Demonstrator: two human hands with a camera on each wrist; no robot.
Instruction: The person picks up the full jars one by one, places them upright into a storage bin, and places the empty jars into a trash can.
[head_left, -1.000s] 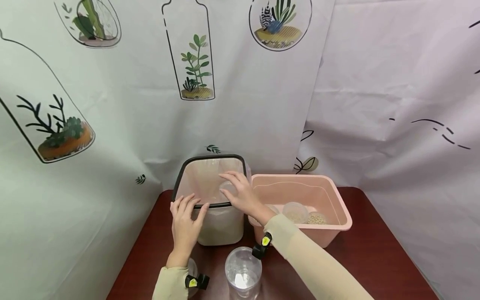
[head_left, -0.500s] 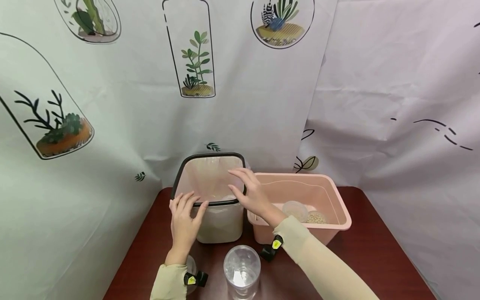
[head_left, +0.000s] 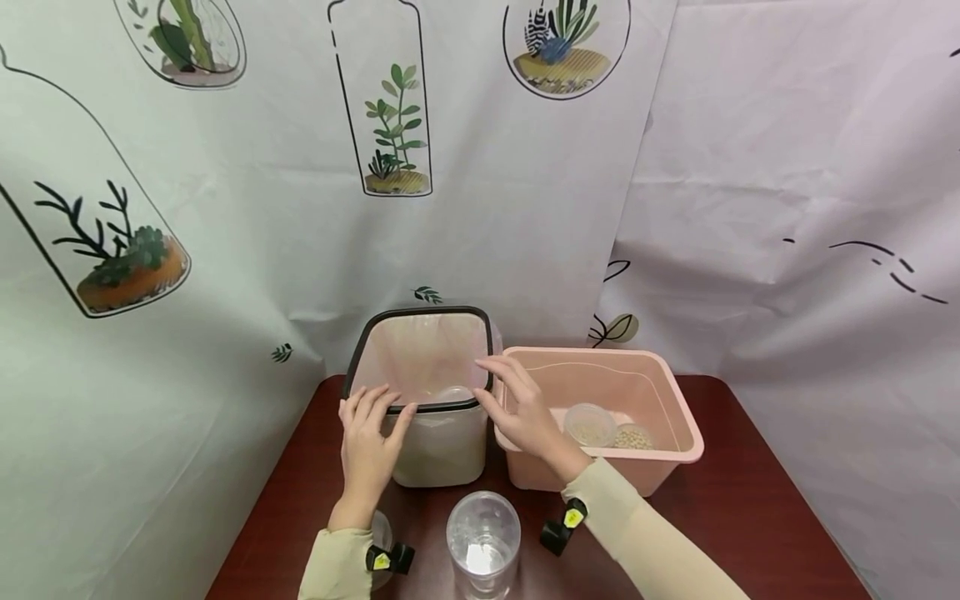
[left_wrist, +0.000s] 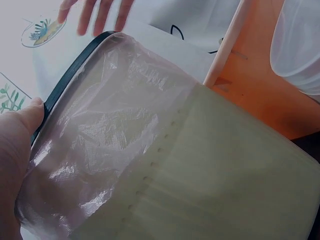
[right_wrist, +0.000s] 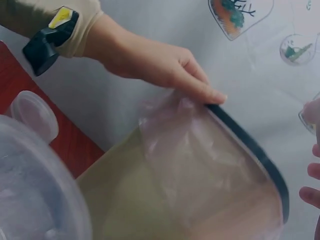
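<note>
My left hand [head_left: 367, 446] grips the near left part of the bin's black rim, its thumb on the rim in the left wrist view. The trash bin [head_left: 442, 450] is pale, with a thin pinkish plastic liner [left_wrist: 100, 130] folded down outside. Inside the bin, low behind the front rim, the edge of a clear plastic cup [head_left: 453, 393] shows. My right hand [head_left: 525, 412] hovers at the bin's right front corner, partly in front of the pink tub [head_left: 600, 358]. Its fingers and thumb are spread apart with nothing between them.
In the pink tub sit a clear cup [head_left: 590, 427] with a little pale content and a cup of pale beans [head_left: 632, 437]. A tall clear jar [head_left: 484, 542] stands in front on the dark red table [head_left: 720, 500]. Another clear container [head_left: 381, 527] is half hidden by the left wrist.
My right hand has released the clear cup into the bin and drawn back right and toward me, over the tub's edge. My left hand has stayed at the rim.
</note>
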